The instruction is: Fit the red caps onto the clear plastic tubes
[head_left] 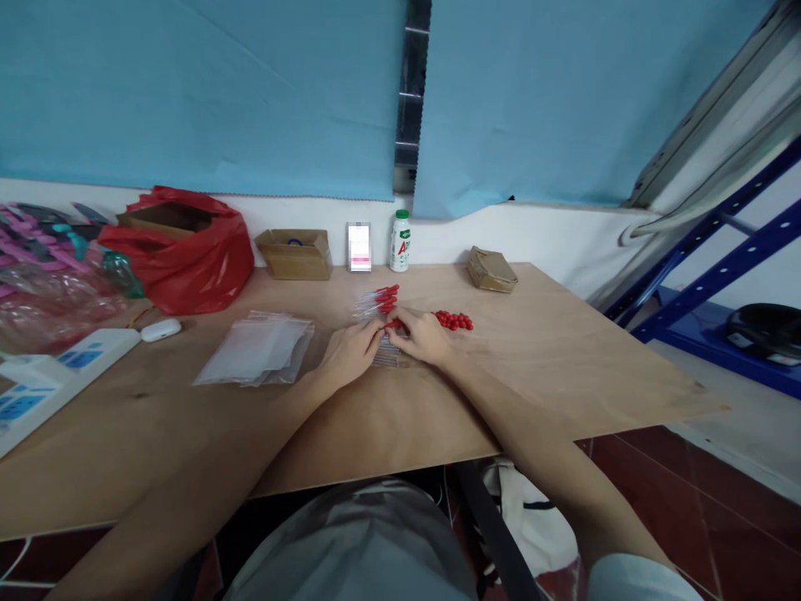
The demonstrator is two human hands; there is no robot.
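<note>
My left hand [351, 351] and my right hand [426, 335] meet over the middle of the table, fingertips pinched together. Between them both grip a small red piece [393, 324], mostly covered by the fingers, so its exact shape cannot be made out. Thin clear sticks or tubes [386, 356] lie side by side just below the hands. Beyond the fingers is a small pile of red-ended clear sticks [386, 297], their red ends toward the right. Several small round red pieces [455, 320] lie in a cluster just right of my right hand.
Clear plastic bags [256, 349] lie to the left, near a white power strip [68, 376]. Along the wall stand a red plastic bag [193, 267], an open cardboard box [294, 257], a lit phone [359, 247], a white bottle [400, 244] and a brown package [491, 270].
</note>
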